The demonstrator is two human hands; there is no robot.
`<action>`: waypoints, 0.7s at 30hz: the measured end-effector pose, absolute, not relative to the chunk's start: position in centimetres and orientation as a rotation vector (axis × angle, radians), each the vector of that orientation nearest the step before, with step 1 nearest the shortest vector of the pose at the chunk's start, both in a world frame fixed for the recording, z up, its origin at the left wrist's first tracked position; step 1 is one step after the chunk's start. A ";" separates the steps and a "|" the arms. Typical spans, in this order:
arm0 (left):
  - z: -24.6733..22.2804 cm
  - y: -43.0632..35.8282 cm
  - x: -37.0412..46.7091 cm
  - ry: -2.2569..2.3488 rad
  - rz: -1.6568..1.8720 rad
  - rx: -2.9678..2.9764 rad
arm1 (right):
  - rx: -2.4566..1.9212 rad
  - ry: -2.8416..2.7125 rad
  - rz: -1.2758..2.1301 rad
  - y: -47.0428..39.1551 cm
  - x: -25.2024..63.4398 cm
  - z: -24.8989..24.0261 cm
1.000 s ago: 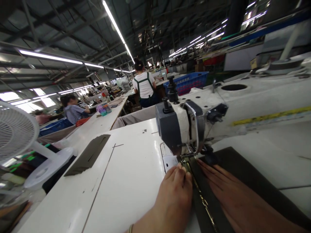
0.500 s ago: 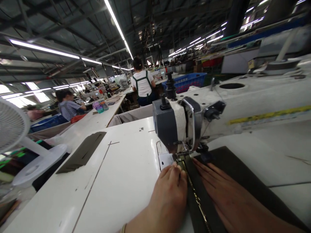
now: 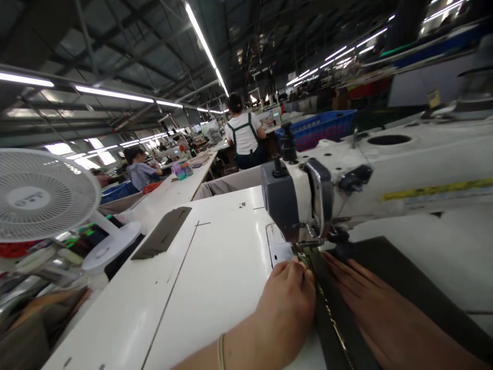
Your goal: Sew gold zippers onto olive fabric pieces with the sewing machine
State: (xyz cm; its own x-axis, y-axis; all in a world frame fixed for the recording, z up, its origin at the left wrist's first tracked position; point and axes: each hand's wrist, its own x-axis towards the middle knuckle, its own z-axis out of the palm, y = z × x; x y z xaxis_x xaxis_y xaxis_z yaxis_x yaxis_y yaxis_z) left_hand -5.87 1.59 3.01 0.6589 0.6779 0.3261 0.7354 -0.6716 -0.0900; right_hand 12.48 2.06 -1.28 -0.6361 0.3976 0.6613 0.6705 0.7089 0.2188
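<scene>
A zipper [image 3: 334,322] with shiny gold teeth runs along dark olive fabric [image 3: 408,280], up to the presser foot [image 3: 308,247] of a white and grey sewing machine [image 3: 280,203]. My left hand [image 3: 288,306] is closed, its fingertips pinching the zipper's left edge just in front of the foot. To the right of the teeth, my right hand [image 3: 379,306] lies flat on the fabric with its fingers stretched toward the foot. The needle's tip is too small to make out.
A loose olive fabric piece [image 3: 164,234] lies on the white table [image 3: 215,272], left of the machine. Beyond the table's left edge stands a white fan [image 3: 111,241]. A blue basket [image 3: 319,128] and co-workers, one in a white shirt [image 3: 246,139], are farther back.
My view has turned left, so everything sits farther right and more of the fan shows. Both hands keep nearly the same place by the presser foot.
</scene>
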 end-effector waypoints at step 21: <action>3.0 3.4 -6.7 -1.309 -0.459 -2.749 | -0.592 -2.394 -0.370 -1.2 13.5 3.2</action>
